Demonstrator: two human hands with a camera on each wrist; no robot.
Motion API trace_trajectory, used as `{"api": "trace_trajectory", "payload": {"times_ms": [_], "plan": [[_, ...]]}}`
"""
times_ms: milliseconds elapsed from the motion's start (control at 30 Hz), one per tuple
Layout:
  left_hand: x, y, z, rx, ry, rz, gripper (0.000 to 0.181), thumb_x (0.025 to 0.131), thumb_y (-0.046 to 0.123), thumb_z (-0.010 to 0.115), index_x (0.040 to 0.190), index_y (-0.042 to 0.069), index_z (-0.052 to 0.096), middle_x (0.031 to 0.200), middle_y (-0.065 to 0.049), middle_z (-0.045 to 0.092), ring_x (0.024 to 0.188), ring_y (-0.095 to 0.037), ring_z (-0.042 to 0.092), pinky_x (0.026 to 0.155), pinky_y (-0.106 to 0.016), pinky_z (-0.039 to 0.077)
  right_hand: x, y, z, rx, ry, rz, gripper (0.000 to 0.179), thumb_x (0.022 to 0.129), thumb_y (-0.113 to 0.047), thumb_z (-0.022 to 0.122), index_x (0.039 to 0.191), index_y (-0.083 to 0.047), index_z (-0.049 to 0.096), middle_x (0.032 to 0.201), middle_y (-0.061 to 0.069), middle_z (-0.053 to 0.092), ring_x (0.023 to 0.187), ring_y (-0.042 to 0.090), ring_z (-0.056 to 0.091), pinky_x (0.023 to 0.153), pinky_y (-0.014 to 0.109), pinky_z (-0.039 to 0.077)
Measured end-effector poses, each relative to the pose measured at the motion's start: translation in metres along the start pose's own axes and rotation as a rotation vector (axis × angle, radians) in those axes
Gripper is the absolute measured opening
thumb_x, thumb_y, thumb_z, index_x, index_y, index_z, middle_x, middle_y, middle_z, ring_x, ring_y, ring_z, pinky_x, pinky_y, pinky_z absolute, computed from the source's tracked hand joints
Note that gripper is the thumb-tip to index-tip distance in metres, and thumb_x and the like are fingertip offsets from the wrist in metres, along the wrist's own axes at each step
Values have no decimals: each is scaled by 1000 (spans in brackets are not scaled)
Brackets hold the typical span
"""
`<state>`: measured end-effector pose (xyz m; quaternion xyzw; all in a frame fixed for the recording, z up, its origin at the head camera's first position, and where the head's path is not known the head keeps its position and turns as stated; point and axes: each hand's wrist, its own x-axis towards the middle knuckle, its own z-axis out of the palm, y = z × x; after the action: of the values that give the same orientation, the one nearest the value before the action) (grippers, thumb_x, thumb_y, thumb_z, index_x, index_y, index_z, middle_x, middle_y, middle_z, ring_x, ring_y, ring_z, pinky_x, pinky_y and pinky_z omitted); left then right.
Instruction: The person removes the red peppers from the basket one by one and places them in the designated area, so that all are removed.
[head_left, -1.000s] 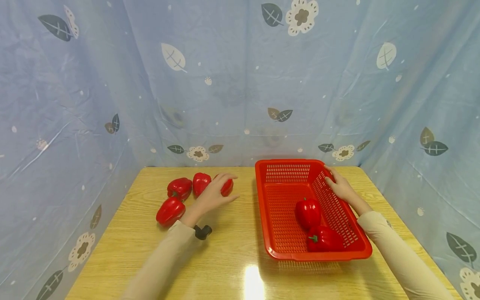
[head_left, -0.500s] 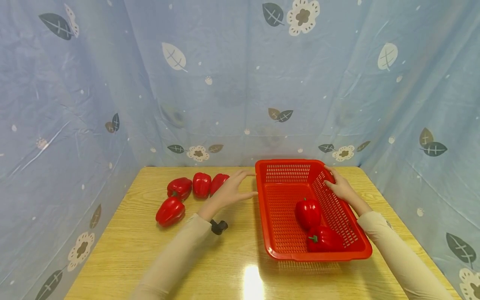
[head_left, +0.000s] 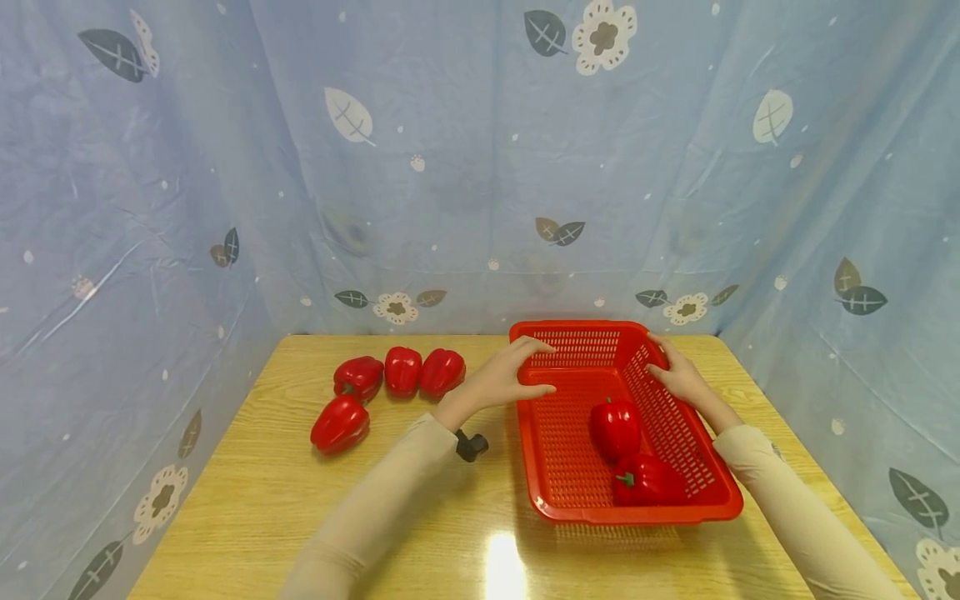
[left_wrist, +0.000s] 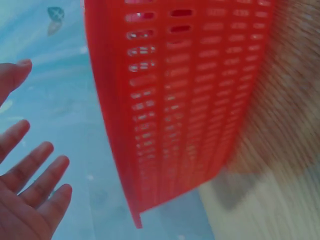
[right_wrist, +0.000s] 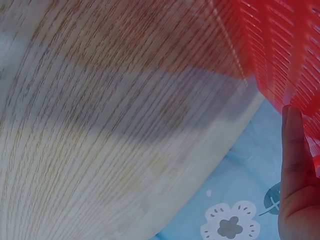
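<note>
Watching remotely, I see the left hand (head_left: 501, 379) spread over the left rim of the basket (head_left: 637, 514) near the right edge of the tabletop (head_left: 247, 517); the right hand (head_left: 678, 373) grips its right rim; two peppers (head_left: 617, 429) lie inside, four more peppers (head_left: 402, 371) toward the far left corner.

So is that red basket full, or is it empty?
Neither: the red basket is partly filled. Two red peppers lie inside, toward its right and near side, while much of its floor shows bare.
</note>
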<state>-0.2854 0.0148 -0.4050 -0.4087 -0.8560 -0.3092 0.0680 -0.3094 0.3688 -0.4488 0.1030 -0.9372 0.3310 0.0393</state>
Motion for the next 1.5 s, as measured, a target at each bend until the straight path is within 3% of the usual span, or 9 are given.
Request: {"api": "trace_trajectory", "payload": {"times_ms": [567,867,1200,1500], "plan": [[38,27,4,30,-188,30,59,83,47,64,132,21,45,133,3,45,124,-12,43,102,-30,39,0,-2,0,-12,9,7,60,96,-11,47,146,-2,16,134,38,33,108,49,48,88,60,41],[52,32,16,3,-224,35,60,82,51,64,132,25,46,134,7,44,122,-8,42,101,-27,38,0,-3,1,-10,7,10,60,96,-10,47,146,-3,16,135,38,33,108,49,48,88,59,42],[69,40,26,9,-316,29,62,81,50,65,134,26,43,138,9,41,128,-8,37,105,-27,35,0,-2,1,-13,2,15,61,95,-8,48,146,-2,16,135,38,32,113,52,44,90,61,40],[82,45,45,31,-374,56,59,82,47,66,132,23,45,131,5,46,120,-6,42,101,-19,36,-1,-2,0,-5,12,-19,59,95,-8,47,146,-1,17,132,39,35,108,51,48,85,59,44]]}}
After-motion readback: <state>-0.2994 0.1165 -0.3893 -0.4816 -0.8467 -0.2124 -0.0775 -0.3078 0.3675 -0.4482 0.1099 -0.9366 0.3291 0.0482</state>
